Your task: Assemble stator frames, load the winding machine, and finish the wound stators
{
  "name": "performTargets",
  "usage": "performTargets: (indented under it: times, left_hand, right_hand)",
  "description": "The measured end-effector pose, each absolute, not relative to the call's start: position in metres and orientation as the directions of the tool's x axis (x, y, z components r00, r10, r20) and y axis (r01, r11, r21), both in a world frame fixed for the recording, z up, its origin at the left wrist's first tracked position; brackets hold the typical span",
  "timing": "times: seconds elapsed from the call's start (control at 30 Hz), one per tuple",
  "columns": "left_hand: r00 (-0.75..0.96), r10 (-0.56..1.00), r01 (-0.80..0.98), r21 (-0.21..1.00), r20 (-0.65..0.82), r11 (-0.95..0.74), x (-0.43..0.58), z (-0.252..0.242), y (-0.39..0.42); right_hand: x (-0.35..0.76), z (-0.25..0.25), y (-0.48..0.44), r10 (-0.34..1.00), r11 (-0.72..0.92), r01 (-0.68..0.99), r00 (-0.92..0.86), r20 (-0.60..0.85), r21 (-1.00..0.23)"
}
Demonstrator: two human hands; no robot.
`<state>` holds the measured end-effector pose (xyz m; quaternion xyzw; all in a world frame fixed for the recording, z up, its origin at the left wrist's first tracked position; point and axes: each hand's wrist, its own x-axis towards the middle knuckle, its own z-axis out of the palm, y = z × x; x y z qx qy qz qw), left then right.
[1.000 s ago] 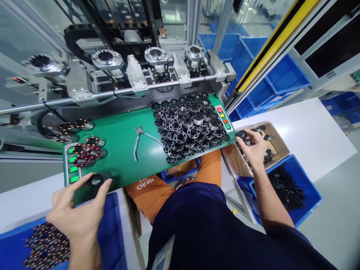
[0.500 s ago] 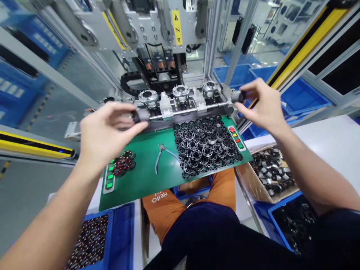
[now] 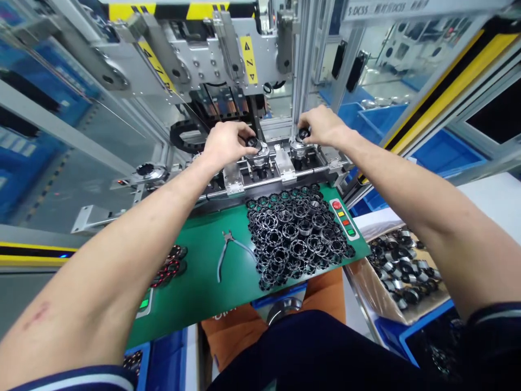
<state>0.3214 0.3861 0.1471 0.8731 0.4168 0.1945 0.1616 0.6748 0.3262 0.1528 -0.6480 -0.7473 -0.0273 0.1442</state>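
My left hand (image 3: 227, 143) pinches a black stator core (image 3: 252, 142) at the top of the middle round metal fixture (image 3: 260, 159). A second black stator core (image 3: 303, 133) is between the fingers of my right hand (image 3: 321, 126), at the right fixture (image 3: 298, 146). Whether either core is fully seated cannot be made out. Below the fixtures, many stator cores (image 3: 291, 233) lie stacked in rows on the green mat (image 3: 199, 290). To their left rest blue-handled cutting pliers (image 3: 222, 260). Stators wound with reddish wire (image 3: 171, 269) are partly hidden behind my left forearm.
Overhead hangs the machine head (image 3: 195, 60) with yellow warning labels. A button panel (image 3: 344, 218) sits at the mat's right edge. Farther right is a cardboard box (image 3: 372, 288) of metal parts. Yellow-black posts (image 3: 459, 81) stand to the right, and a blue bin (image 3: 166, 358) is at lower left.
Both hands have moved to the fixtures with their stator cores, the left one to the right and up, the right one to the left. The view has shifted slightly.
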Motion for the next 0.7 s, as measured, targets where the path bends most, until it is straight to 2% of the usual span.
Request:
performTargets:
  times: [0.1, 0.23, 0.37, 0.47, 0.57, 0.7]
  left_hand:
    - [0.619, 0.765, 0.673, 0.382, 0.178, -0.634, 0.321, 0.147, 0.393]
    - [0.649, 0.749, 0.691, 0.309, 0.132, -0.653, 0.328, 0.156, 0.402]
    - [0.677, 0.733, 0.703, 0.238, 0.064, -0.670, 0.335, 0.164, 0.407]
    - [0.674, 0.739, 0.724, 0.189, 0.018, -0.664, 0.338, 0.172, 0.409]
    - [0.681, 0.731, 0.721, 0.204, -0.032, -0.662, 0.340, 0.181, 0.412]
    - [0.688, 0.726, 0.719, 0.150, -0.014, -0.678, 0.340, 0.178, 0.403]
  right_hand:
    - [0.683, 0.154, 0.336, 0.961, 0.206, 0.968, -0.173, 0.215, -0.144]
    - [0.689, 0.167, 0.350, 0.954, 0.294, 0.949, -0.284, 0.094, -0.118]
    - [0.690, 0.177, 0.360, 0.950, 0.312, 0.940, -0.312, 0.022, -0.141]
    - [0.690, 0.182, 0.367, 0.936, 0.346, 0.933, -0.351, -0.032, -0.094]
    - [0.691, 0.188, 0.373, 0.942, 0.323, 0.944, -0.327, -0.073, -0.064]
    - [0.688, 0.181, 0.366, 0.967, 0.246, 0.959, -0.253, -0.034, -0.142]
